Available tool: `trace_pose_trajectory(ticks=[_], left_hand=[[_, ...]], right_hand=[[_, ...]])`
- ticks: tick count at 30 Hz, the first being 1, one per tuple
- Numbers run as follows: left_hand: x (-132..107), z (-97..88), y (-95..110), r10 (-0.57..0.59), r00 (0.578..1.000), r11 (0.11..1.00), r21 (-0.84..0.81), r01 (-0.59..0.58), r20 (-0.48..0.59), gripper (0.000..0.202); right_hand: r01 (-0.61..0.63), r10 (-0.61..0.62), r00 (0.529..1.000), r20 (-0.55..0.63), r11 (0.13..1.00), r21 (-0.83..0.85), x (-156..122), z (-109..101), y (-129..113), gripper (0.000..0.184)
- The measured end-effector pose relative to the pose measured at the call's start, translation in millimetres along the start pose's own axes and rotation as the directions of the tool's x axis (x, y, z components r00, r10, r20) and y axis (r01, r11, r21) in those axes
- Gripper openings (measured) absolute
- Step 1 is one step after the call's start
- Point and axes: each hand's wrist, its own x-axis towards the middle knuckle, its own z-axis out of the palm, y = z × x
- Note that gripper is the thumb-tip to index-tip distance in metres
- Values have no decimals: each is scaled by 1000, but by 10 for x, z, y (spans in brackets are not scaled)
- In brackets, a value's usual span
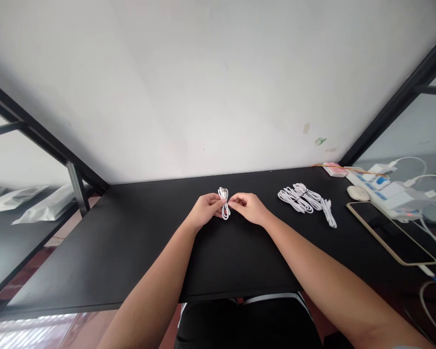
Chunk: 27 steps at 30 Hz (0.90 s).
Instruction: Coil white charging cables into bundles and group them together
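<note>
A white USB cable (225,210), coiled into a small bundle with its metal plug at the top, is held above the black desk. My left hand (208,209) grips the bundle from the left, its thumb across the front and fingers behind. From the right, my right hand (250,206) comes up to the bundle's middle with thumb and forefinger pinched together. Its fingertips are at the cable's edge; whatever is between them is too small to make out. Farther right lie several coiled white cables (301,198) in a loose pile, one smaller bundle (328,212) beside them.
The black desk (141,242) meets a white wall (203,97). On the right are a mouse (358,193), a phone (392,232) with a lead plugged in, and a power strip (370,186) with chargers. Black frame posts (78,189) edge the left, beside plastic bags (47,206).
</note>
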Motion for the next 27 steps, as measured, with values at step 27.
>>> trace_pose_trajectory(ticks=[27], left_hand=[[13, 117, -17, 121, 966, 992, -6, -126, -228, 45]], right_hand=[[300, -451, 892, -24, 631, -715, -100, 148, -148, 32]])
